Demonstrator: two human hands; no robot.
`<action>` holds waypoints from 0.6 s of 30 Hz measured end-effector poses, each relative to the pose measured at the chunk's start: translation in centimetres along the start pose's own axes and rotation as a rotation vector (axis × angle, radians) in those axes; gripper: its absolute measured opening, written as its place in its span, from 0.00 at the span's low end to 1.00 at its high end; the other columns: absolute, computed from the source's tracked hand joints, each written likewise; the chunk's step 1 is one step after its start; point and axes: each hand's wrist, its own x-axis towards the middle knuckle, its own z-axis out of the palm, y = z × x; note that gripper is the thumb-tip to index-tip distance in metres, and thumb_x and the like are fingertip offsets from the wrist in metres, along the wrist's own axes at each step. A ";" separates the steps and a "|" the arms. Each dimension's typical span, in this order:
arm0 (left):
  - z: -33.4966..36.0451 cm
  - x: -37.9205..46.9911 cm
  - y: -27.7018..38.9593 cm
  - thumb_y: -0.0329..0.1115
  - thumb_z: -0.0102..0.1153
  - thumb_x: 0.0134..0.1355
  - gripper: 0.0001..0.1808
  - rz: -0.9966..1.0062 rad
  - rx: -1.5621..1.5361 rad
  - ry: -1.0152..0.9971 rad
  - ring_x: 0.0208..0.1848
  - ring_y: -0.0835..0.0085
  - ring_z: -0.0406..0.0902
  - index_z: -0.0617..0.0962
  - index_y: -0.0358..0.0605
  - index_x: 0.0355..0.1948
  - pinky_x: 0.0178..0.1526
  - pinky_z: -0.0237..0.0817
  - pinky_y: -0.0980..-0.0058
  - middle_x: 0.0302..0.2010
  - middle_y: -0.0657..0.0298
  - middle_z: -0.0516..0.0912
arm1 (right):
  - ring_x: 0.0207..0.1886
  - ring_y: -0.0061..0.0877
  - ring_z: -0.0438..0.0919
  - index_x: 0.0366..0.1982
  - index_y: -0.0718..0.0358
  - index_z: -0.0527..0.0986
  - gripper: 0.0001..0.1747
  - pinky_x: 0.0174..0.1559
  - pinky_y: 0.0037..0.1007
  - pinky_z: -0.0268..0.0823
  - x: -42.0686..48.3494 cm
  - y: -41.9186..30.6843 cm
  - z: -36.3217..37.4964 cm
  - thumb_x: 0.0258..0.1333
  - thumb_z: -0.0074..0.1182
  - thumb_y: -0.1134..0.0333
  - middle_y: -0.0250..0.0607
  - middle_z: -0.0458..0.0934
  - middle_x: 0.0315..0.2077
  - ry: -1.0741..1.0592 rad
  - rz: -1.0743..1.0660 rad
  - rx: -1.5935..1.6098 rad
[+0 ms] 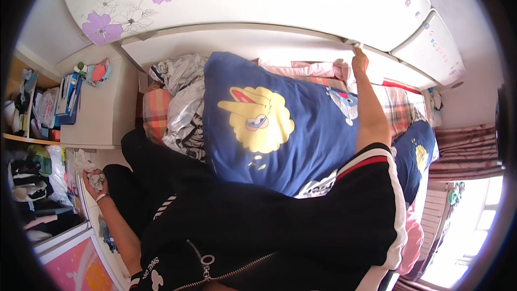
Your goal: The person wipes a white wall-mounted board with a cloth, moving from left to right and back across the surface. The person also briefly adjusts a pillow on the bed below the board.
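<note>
My left hand (104,191), held low at the left, has its fingers curled around crumpled whitish tissue (97,181). More of that wad trails above the fingers. My right hand (360,63) reaches up to the lower edge of the white flower-decorated headboard (258,0). A small white wad (355,43), likely tissue, is pinched at its fingertips against this edge. Below the right arm lies a large navy pillow (250,153) printed with a yellow bird cartoon. Beside it is a crumpled grey-white patterned bedding bundle (183,101).
A white bedside cabinet (97,109) stands left of the bed, with blue boxes (68,95) near it. Open shelves (32,141) full of bags and cloth line the far left. Plaid bedding (394,103), a second navy pillow (414,157) and a curtain (460,151) are at right.
</note>
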 end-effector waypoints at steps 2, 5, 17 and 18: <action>-1.0 0.6 0.6 0.41 0.46 0.63 0.19 0.010 -0.048 -0.010 0.22 0.73 0.68 0.71 0.37 0.48 0.29 0.64 0.78 0.21 0.63 0.72 | 0.47 0.42 0.74 0.46 0.60 0.75 0.24 0.50 0.33 0.63 -1.3 -2.9 1.5 0.43 0.41 0.75 0.50 0.77 0.40 0.064 0.145 0.200; -0.9 0.5 1.1 0.40 0.47 0.62 0.19 -0.024 -0.080 -0.055 0.22 0.74 0.68 0.71 0.37 0.48 0.29 0.64 0.77 0.21 0.63 0.72 | 0.47 0.45 0.73 0.46 0.59 0.75 0.23 0.52 0.35 0.61 -1.8 -7.6 3.5 0.43 0.42 0.73 0.50 0.77 0.41 0.135 0.405 0.503; -3.5 0.1 -0.7 0.38 0.44 0.64 0.18 -0.067 -0.172 -0.055 0.25 0.76 0.71 0.69 0.40 0.51 0.30 0.65 0.75 0.38 0.59 0.78 | 0.49 0.42 0.69 0.31 0.66 0.75 0.14 0.54 0.37 0.60 -3.2 -12.7 4.7 0.42 0.40 0.75 0.48 0.75 0.42 0.064 -0.057 -0.143; -2.4 -0.2 -1.4 0.39 0.45 0.63 0.17 -0.050 -0.197 -0.024 0.25 0.75 0.73 0.70 0.41 0.50 0.30 0.65 0.75 0.40 0.59 0.78 | 0.49 0.43 0.69 0.30 0.67 0.75 0.13 0.53 0.38 0.60 -4.0 -13.9 4.6 0.42 0.40 0.75 0.48 0.75 0.41 0.046 -0.049 -0.128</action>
